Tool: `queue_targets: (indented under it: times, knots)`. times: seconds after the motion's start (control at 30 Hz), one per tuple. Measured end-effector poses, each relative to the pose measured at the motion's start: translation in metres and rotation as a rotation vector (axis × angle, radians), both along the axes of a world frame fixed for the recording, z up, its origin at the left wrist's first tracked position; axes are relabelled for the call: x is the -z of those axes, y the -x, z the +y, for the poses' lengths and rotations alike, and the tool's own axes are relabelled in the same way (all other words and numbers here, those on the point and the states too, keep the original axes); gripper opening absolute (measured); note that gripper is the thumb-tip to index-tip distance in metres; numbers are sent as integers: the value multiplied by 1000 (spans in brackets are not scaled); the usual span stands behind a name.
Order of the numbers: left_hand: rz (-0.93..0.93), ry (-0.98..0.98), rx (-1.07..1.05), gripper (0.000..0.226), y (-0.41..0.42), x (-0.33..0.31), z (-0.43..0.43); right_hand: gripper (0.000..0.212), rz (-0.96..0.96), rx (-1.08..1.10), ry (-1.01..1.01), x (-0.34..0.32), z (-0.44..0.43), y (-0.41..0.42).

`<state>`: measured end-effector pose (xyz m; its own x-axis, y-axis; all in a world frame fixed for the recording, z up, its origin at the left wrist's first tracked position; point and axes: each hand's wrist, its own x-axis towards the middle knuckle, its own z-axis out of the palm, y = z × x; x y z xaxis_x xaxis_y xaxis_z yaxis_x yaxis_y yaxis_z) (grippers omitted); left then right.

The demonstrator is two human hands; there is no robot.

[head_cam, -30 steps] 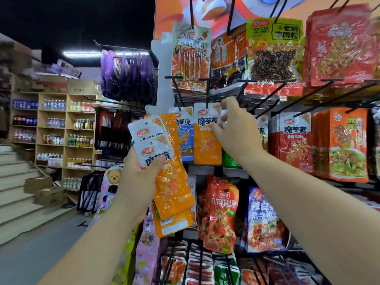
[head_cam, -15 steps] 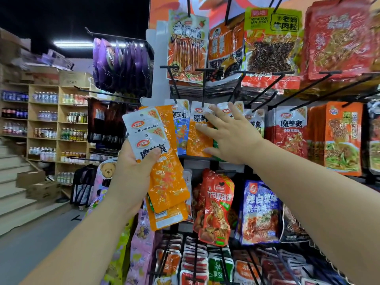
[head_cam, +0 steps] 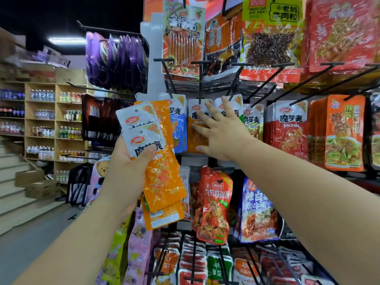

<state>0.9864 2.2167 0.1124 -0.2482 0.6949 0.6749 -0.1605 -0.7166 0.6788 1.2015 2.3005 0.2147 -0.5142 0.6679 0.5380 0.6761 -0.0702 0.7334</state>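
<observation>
The left hand [head_cam: 125, 171] grips a fanned stack of packets [head_cam: 162, 177], orange with white tops. The thumb presses across the front one and the fingers are curled behind. The stack is held up in front of the left edge of the rack [head_cam: 153, 75], tilted with its tops leaning left, and its lower ends hang below the hand.

The right hand [head_cam: 222, 136] is open, with the fingers spread and straight. It lies flat against the hanging packet [head_cam: 194, 138], an orange one of the same kind. That packet hangs on a black hook [head_cam: 199, 79] in the middle row, near the rack's left edge. The fingertips reach up to its white top and the thumb sits at its lower edge. Nothing is pinched in this hand.

A blue packet [head_cam: 178, 128] hangs just left of the hanging packet, partly behind the held stack. Green packets [head_cam: 251, 122] and red packets [head_cam: 290, 130] hang to the right in the same row. Purple bags [head_cam: 115, 60] hang beyond the rack's left edge. Farther left stand wooden shelves [head_cam: 41, 120] of bottles, with cartons [head_cam: 39, 188] beside stairs [head_cam: 12, 182].
</observation>
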Motion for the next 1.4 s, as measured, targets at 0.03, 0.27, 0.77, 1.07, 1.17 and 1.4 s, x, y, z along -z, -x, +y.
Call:
queue_targets:
  times: [0.03, 0.27, 0.77, 1.07, 1.17, 1.4]
  knots:
    - [-1, 4, 0, 34, 0, 0, 0, 80, 4, 10, 4, 0, 1, 1]
    - [14, 8, 5, 32, -1, -2, -2, 82, 25, 37, 52, -3, -2, 5]
    - [-18, -34, 32, 38, -16, 12, -48, 45, 1379, -1033, 449, 74, -126, 46]
    - [-138, 71, 19, 34, -32, 41, -65, 61, 1698, -1104, 565, 145, -140, 60]
    - [-191, 80, 57, 28, -33, 37, -66, 49, 1777, -1162, 618, 145, -138, 60]
    - [-103, 60, 14, 31, -28, 38, -59, 35, 1922, -1192, 717, 144, -138, 49]
